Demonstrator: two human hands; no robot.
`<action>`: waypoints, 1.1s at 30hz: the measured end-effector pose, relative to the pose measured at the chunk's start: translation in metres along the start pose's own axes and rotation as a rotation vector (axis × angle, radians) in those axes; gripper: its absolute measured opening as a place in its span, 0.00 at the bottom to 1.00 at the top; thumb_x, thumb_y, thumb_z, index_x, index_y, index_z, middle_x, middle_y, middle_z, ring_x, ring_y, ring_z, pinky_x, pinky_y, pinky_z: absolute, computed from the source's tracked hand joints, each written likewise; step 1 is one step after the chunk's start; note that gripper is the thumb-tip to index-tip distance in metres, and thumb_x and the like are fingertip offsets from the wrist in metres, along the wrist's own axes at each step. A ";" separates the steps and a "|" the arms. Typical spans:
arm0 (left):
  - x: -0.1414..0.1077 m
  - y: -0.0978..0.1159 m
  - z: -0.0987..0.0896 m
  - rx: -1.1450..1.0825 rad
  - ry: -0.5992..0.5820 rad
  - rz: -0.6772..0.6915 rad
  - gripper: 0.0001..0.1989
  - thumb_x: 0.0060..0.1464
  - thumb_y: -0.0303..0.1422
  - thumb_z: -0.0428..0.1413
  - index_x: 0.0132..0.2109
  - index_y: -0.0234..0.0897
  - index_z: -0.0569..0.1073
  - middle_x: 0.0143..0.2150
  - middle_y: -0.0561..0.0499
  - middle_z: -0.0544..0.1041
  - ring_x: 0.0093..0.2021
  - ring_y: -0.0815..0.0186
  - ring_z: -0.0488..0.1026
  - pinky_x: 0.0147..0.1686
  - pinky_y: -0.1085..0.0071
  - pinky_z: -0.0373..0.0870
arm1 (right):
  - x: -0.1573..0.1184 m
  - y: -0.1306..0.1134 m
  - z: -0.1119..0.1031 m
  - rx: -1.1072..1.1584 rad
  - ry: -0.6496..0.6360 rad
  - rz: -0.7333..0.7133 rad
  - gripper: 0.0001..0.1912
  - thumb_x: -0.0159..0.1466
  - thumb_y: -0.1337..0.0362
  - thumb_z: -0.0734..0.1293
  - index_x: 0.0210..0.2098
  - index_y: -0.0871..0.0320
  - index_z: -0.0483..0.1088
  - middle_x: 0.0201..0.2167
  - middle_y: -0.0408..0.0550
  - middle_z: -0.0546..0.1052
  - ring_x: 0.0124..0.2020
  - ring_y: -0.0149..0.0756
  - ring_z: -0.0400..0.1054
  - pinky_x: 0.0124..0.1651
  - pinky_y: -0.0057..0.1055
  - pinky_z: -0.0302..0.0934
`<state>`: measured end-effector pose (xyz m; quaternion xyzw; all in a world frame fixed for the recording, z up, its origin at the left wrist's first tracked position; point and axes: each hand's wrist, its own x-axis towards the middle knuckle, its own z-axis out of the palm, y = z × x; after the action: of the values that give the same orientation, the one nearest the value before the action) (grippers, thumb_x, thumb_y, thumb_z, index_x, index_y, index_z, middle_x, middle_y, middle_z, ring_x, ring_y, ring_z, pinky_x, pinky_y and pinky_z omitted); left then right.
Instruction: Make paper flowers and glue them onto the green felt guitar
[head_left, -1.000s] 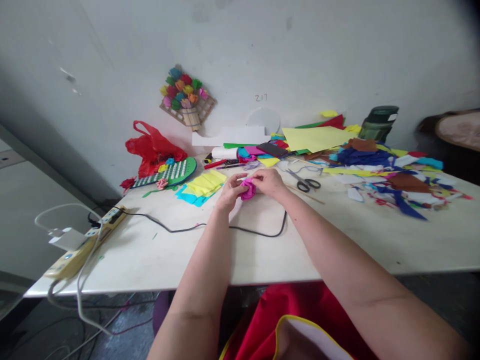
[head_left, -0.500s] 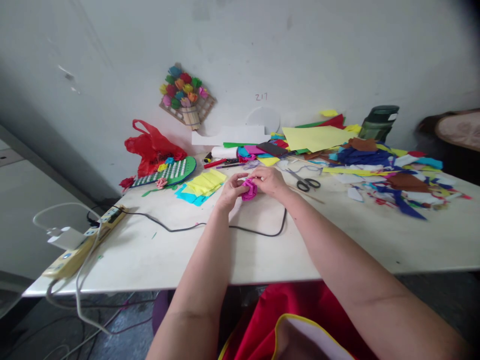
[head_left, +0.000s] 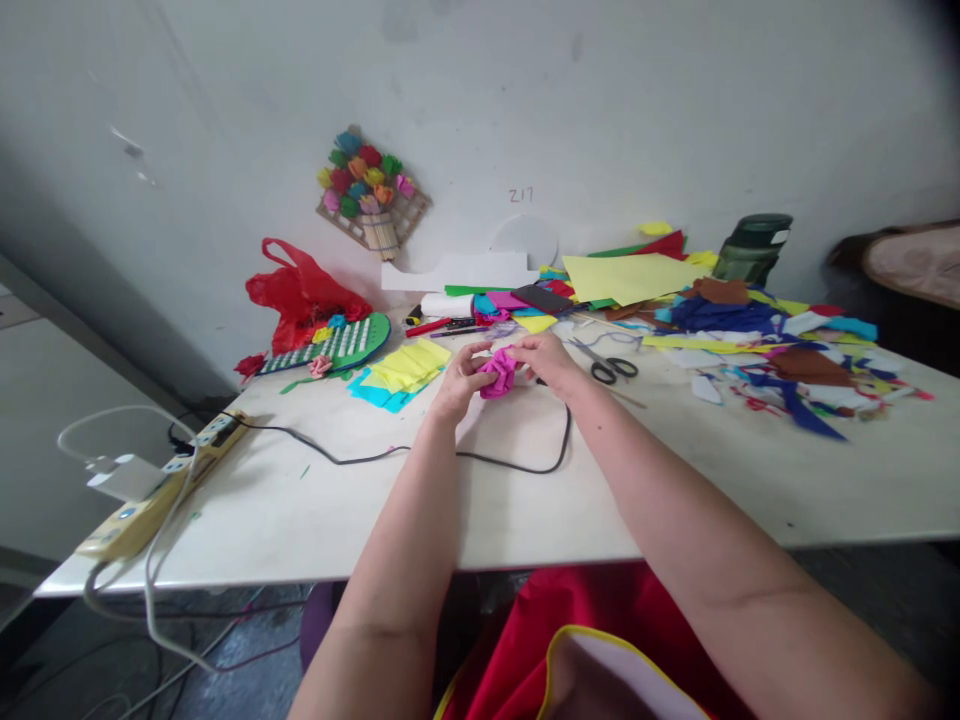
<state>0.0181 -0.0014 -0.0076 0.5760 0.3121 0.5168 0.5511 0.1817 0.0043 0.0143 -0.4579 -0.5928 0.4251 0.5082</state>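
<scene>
Between my hands, just above the white table [head_left: 375,520], is a magenta crepe-paper flower [head_left: 498,374] with ruffled folds. My left hand [head_left: 463,384] grips it from the left, thumb and fingers pinched on its side. On the other side, the fingertips of my right hand [head_left: 546,362] pinch its upper right edge. Black-handled scissors [head_left: 613,370] lie to the right of my right hand. Left of my left hand sit yellow paper sheets [head_left: 411,364] on top of blue paper sheets [head_left: 386,396].
A black cord [head_left: 510,463] crosses the table below my hands from a power strip [head_left: 142,510]. Cut paper scraps [head_left: 795,365] spread at right, near a green bottle [head_left: 752,250]. A green decorated board [head_left: 379,335] and a red plastic bag [head_left: 300,295] stand at left.
The fingers of my right hand have shifted slightly on the magenta flower, and more of its upper right folds show. My left hand keeps its hold.
</scene>
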 end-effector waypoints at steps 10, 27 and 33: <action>0.002 -0.003 0.001 -0.035 0.102 -0.095 0.17 0.39 0.40 0.60 0.36 0.34 0.73 0.26 0.54 0.70 0.23 0.73 0.65 0.24 0.75 0.61 | -0.001 0.001 0.003 0.035 -0.041 0.005 0.08 0.47 0.61 0.68 0.20 0.61 0.70 0.17 0.42 0.67 0.21 0.27 0.60 0.19 0.22 0.53; 0.001 -0.001 0.001 -0.028 0.063 -0.146 0.10 0.38 0.35 0.61 0.24 0.31 0.70 0.18 0.54 0.65 0.18 0.74 0.59 0.20 0.74 0.51 | -0.005 0.001 0.012 0.034 -0.060 -0.047 0.11 0.44 0.58 0.69 0.21 0.61 0.68 0.18 0.39 0.67 0.21 0.26 0.57 0.24 0.24 0.52; 0.000 0.001 0.004 -0.029 0.061 -0.151 0.10 0.37 0.35 0.61 0.23 0.32 0.69 0.17 0.54 0.64 0.18 0.74 0.59 0.20 0.74 0.51 | -0.004 0.003 0.013 0.060 -0.045 -0.056 0.13 0.45 0.57 0.70 0.24 0.60 0.71 0.19 0.39 0.67 0.21 0.26 0.57 0.23 0.24 0.51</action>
<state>0.0217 -0.0028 -0.0063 0.5269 0.3636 0.4955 0.5871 0.1699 0.0005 0.0089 -0.4161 -0.6035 0.4386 0.5199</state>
